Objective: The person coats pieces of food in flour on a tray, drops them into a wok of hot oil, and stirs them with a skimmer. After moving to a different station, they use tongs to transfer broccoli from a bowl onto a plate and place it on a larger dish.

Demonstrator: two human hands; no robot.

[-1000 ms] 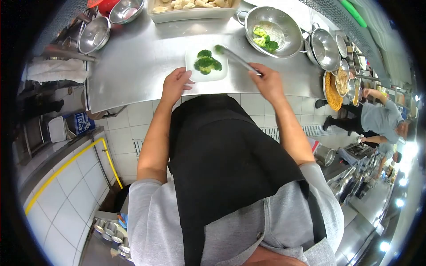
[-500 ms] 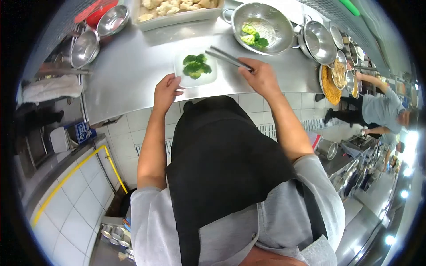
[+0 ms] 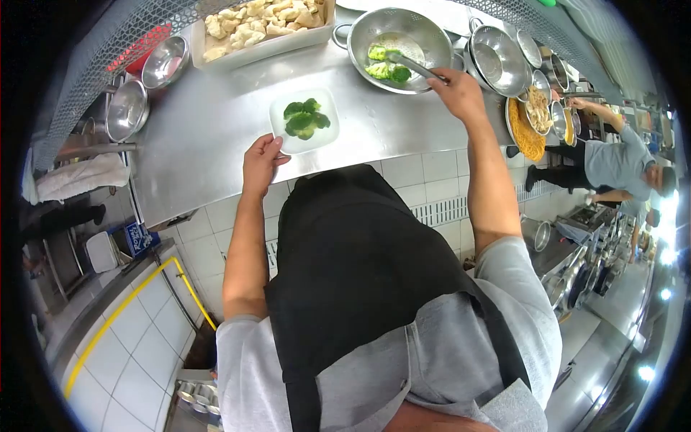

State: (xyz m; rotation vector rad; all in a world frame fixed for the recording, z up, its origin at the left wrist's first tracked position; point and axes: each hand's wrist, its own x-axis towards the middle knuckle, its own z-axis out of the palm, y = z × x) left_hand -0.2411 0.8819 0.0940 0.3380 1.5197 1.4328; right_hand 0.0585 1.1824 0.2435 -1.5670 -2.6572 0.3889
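Note:
Broccoli florets (image 3: 305, 119) lie in a white square dish (image 3: 327, 140) on the steel counter. At the dish's lower left corner, my left hand (image 3: 263, 163) has its thumb and fingers at the rim. My right hand (image 3: 458, 93) is closed round metal tongs (image 3: 417, 67). The tongs' far ends are inside the steel colander (image 3: 432, 39), at several more broccoli pieces (image 3: 379, 70). Whether they grip a piece cannot be made out.
A tray of pale cauliflower pieces (image 3: 266, 21) stands at the counter's back. Steel bowls (image 3: 128, 110) are at the left. More colanders (image 3: 497, 61) and a pan of orange food (image 3: 525, 133) stand right, near a co-worker (image 3: 615, 162).
My right hand has moved up and right, bringing the tongs from beside the dish into the colander. My left hand remains at the dish. The whole view has shifted slightly.

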